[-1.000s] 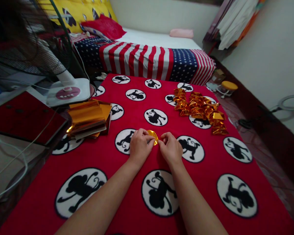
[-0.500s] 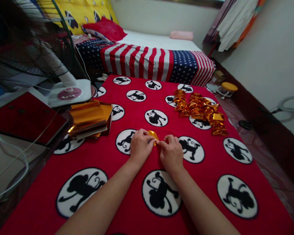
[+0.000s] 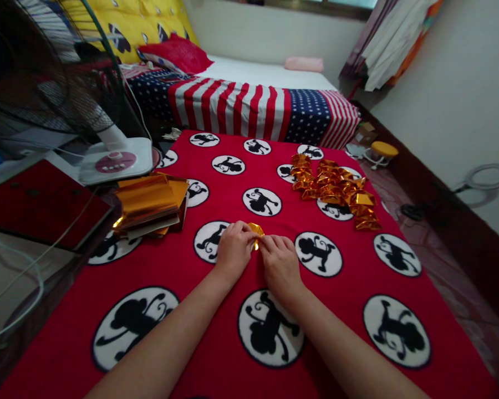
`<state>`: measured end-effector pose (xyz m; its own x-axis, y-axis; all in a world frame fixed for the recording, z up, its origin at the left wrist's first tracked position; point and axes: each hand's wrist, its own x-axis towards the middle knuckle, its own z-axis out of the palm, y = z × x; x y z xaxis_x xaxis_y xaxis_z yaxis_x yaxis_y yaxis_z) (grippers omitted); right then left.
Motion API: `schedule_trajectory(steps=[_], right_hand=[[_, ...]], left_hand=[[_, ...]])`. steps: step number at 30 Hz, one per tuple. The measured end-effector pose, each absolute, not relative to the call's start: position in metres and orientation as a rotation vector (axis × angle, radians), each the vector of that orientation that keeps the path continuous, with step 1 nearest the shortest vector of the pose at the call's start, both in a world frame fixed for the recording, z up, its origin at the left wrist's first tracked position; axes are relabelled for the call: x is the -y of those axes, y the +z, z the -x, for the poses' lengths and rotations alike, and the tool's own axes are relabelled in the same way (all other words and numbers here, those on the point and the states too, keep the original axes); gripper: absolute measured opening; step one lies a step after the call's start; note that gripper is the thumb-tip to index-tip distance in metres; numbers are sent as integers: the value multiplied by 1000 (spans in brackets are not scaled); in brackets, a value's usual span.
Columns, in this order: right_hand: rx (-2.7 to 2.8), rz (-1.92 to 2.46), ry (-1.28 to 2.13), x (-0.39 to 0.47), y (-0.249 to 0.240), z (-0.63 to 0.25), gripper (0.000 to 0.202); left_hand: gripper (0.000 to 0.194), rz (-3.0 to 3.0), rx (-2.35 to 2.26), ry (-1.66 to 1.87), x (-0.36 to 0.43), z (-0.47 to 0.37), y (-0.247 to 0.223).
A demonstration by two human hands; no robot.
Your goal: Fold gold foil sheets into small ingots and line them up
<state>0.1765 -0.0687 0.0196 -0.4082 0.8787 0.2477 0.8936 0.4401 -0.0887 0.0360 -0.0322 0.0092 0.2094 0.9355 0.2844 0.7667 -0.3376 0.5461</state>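
A small piece of gold foil paper (image 3: 256, 228), partly folded, sits between my two hands over the red cloth (image 3: 216, 343). My left hand (image 3: 235, 248) pinches its left side with thumb and fingers. From the right, my right hand (image 3: 281, 262) presses its fingertips against the near edge, closed on the same paper. My fingers cover much of it, so its full shape is hidden. To the left lies a stack of gold foil sheets (image 3: 147, 199). Folded gold foil pieces (image 3: 330, 185) stand in rows at the back right of the cloth.
A fan with a white base (image 3: 118, 160) stands at the left beside a dark red panel (image 3: 41, 202) and loose white cables. Beyond the cloth is a bed with a striped and starred cover (image 3: 241, 108). A yellow stool (image 3: 385, 148) is on the floor at right.
My right hand has shifted left, its fingers now closer to my left hand and lying over the paper's near edge. The whole view has moved slightly.
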Motion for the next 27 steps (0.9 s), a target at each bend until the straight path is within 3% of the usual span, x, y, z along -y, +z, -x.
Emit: schedule_trajectory(steps=[5,11,27], right_hand=[[2441,1515,-76,66,19,-177,24],[2420,1506,-56,64,19,-175,23],[2161,1610,13,66,19,-167,6]], left_hand=[[28,-2243,-1367,880,31,-19,12],[30,-1922,-1485,1281,21,3,14],[20,-1965,-1360,621,-23,16,24]])
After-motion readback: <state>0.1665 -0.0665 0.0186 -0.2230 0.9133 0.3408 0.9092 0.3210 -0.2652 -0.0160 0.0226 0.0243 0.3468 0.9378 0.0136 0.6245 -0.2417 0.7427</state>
